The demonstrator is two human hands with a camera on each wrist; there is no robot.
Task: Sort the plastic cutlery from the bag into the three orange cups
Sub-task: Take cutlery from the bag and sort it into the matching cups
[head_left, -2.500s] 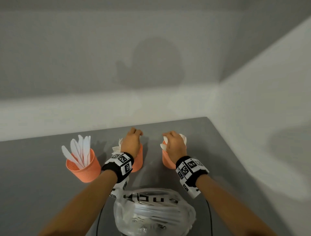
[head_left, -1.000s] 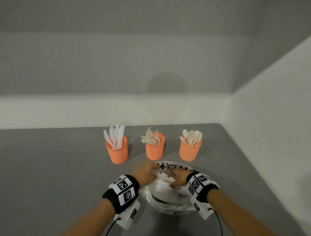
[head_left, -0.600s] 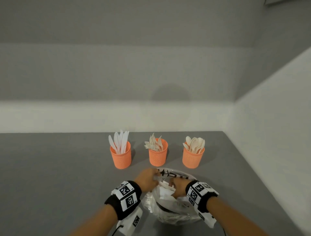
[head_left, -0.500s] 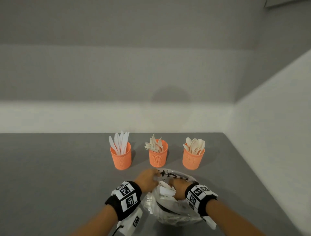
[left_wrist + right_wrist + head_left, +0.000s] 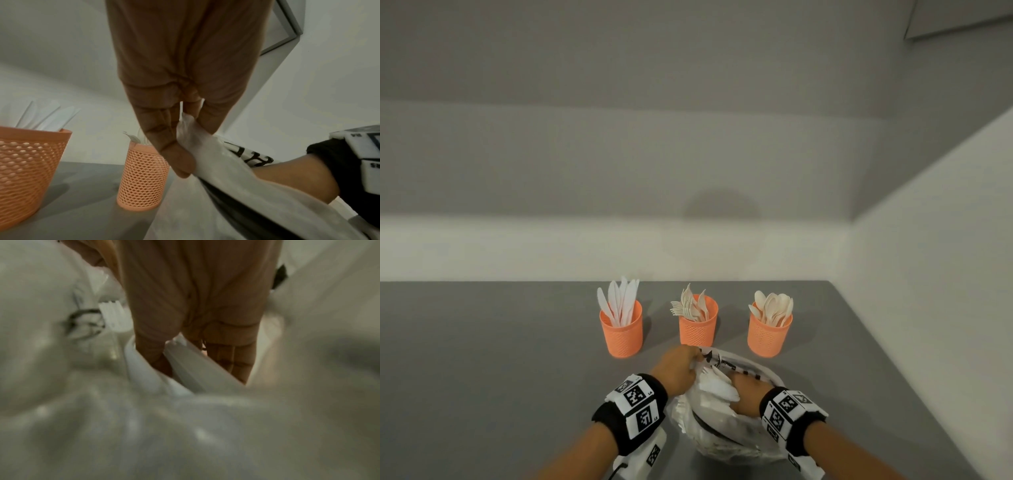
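Both hands have come back from the orange cups to the plastic bag (image 5: 726, 428) in front of them. The left hand (image 5: 677, 371) pinches its rim open; the right hand (image 5: 746, 397), inside, grasps white cutlery (image 5: 717, 385), so another sorting round begins.

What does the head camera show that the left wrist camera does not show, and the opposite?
Only the head view shows all three orange cups in a row, including the right cup with spoons, and the right hand inside the bag with white cutlery.

Only the left wrist view shows up close how the left hand pinches the bag's edge between thumb and fingers.

Both show the plastic bag, the left cup with knives, the middle cup and the grey table.
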